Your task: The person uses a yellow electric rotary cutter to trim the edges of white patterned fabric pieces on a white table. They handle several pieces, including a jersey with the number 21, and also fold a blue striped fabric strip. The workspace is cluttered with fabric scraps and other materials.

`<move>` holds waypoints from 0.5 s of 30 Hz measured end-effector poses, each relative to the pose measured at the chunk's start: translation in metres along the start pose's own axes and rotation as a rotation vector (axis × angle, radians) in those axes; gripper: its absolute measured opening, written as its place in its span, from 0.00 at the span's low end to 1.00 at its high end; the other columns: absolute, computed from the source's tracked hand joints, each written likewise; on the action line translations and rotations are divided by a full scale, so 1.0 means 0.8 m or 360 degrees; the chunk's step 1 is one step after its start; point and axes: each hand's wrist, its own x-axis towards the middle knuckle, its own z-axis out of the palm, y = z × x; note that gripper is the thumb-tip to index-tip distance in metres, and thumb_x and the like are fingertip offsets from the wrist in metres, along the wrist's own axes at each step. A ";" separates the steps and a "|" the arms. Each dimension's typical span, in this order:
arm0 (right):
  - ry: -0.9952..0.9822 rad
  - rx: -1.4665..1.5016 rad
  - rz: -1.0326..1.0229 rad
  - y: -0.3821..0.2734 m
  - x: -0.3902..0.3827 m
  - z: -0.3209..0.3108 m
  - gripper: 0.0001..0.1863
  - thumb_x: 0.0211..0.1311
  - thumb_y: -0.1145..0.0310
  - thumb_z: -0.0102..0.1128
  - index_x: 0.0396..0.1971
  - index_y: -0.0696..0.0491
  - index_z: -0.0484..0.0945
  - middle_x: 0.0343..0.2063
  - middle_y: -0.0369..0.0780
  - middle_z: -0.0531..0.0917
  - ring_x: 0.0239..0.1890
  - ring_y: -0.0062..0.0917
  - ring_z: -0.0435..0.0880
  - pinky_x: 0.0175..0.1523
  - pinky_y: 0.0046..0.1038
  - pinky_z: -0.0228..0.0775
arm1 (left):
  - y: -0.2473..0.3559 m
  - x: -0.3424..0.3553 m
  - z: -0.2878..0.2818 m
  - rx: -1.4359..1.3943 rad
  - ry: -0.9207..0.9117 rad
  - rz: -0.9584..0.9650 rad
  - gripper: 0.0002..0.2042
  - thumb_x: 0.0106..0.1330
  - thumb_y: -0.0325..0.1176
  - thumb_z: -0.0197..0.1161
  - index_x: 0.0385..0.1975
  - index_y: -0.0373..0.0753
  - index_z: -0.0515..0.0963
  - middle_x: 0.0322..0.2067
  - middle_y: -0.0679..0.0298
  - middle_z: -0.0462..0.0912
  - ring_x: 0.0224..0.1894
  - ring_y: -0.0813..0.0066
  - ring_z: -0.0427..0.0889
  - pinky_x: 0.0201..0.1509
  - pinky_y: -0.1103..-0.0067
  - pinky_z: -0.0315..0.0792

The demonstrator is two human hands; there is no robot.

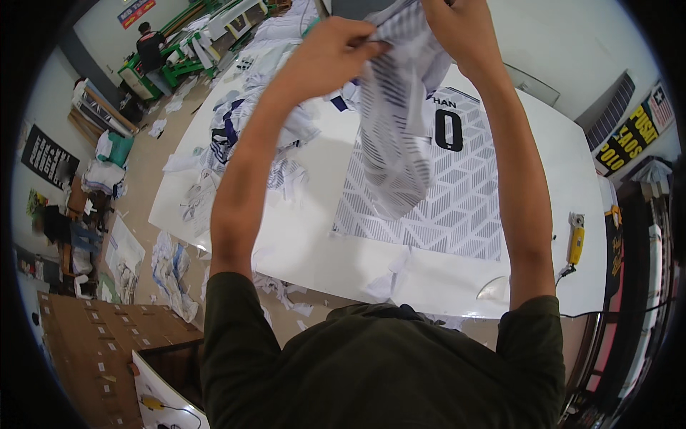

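Note:
A crumpled white fabric piece with grey stripes (pixel 396 143) hangs high over the table, held up between my two hands. My left hand (pixel 332 57) pinches its upper left edge, while my right hand (pixel 454 32) grips it at the top right, fingers partly cut off by the frame. Beneath it lies a flat white jersey panel (pixel 468 186) with grey zigzag stripes and black printed characters, partly hidden by the hanging piece, on the white table (pixel 572 157).
Fabric scraps (pixel 236 136) heap on the table's left. A yellow electric cutter (pixel 575 239) with a cable lies at the right edge. A person (pixel 150 50) stands by a green machine; another (pixel 61 225) sits at left. Cardboard boxes (pixel 93 343) stand lower left, with scraps on the floor.

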 end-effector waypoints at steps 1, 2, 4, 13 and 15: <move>-0.0060 0.0263 0.0187 0.006 -0.005 -0.004 0.24 0.73 0.57 0.63 0.18 0.55 0.71 0.13 0.30 0.68 0.20 0.14 0.64 0.23 0.26 0.58 | -0.012 0.006 -0.006 0.0093 -0.0034 0.0047 0.10 0.64 0.28 0.61 0.41 0.30 0.84 0.25 0.57 0.83 0.26 0.69 0.78 0.34 0.71 0.73; -0.0111 0.0178 0.0244 0.010 -0.008 -0.013 0.24 0.73 0.58 0.63 0.18 0.54 0.71 0.14 0.30 0.68 0.19 0.14 0.65 0.23 0.26 0.59 | -0.020 0.010 -0.011 0.0184 -0.0063 0.0106 0.11 0.64 0.28 0.59 0.41 0.30 0.84 0.25 0.57 0.82 0.26 0.70 0.78 0.34 0.71 0.72; -0.0203 0.0017 0.0348 0.020 -0.005 -0.032 0.23 0.74 0.59 0.62 0.18 0.53 0.70 0.15 0.31 0.69 0.18 0.14 0.66 0.24 0.26 0.61 | -0.033 0.012 -0.028 0.0194 -0.0016 0.0125 0.13 0.64 0.25 0.55 0.45 0.31 0.83 0.22 0.60 0.78 0.25 0.75 0.72 0.33 0.73 0.70; -0.0932 -0.0879 0.0312 0.179 -0.029 -0.214 0.19 0.59 0.59 0.73 0.42 0.59 0.85 0.32 0.42 0.85 0.34 0.28 0.78 0.47 0.31 0.72 | -0.093 0.030 -0.079 0.0148 0.0533 -0.0399 0.15 0.66 0.22 0.51 0.48 0.32 0.82 0.25 0.71 0.76 0.27 0.82 0.69 0.33 0.80 0.64; -0.0953 -0.0936 0.0484 0.185 -0.028 -0.235 0.17 0.62 0.62 0.70 0.44 0.59 0.86 0.34 0.43 0.86 0.35 0.30 0.80 0.49 0.32 0.73 | -0.111 0.034 -0.088 0.0222 0.0479 -0.0429 0.15 0.72 0.24 0.48 0.51 0.32 0.81 0.29 0.68 0.78 0.31 0.78 0.73 0.38 0.78 0.68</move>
